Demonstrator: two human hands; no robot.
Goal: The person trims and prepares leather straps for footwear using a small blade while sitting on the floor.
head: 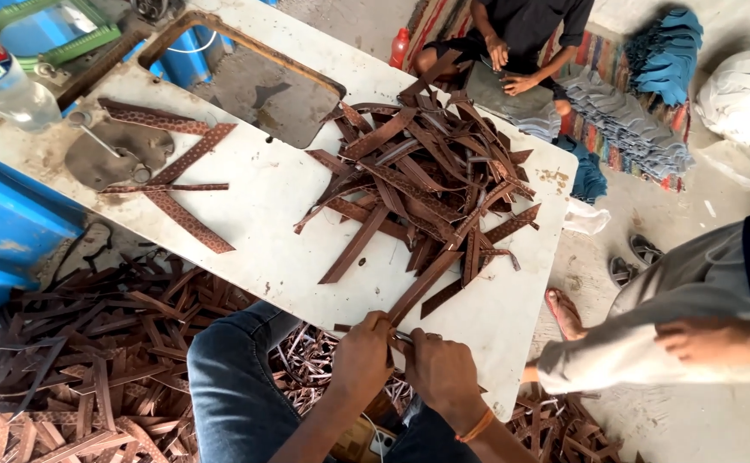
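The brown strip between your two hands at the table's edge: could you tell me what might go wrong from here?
The left hand and right hand pinch the strip very close together, so fingers could get nicked if a blade is there. Its far end lies under the pile; pulling may drag strips off the table.

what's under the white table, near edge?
Under the white table: a heap of brown strips on the floor, plus the person's knee. Anything further under is hidden by the tabletop.

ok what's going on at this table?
A person's left hand and right hand grip one brown strip at the near edge of the white table. A big pile of strips lies on it, more on the floor. Two other people are nearby, one sitting on the ground.
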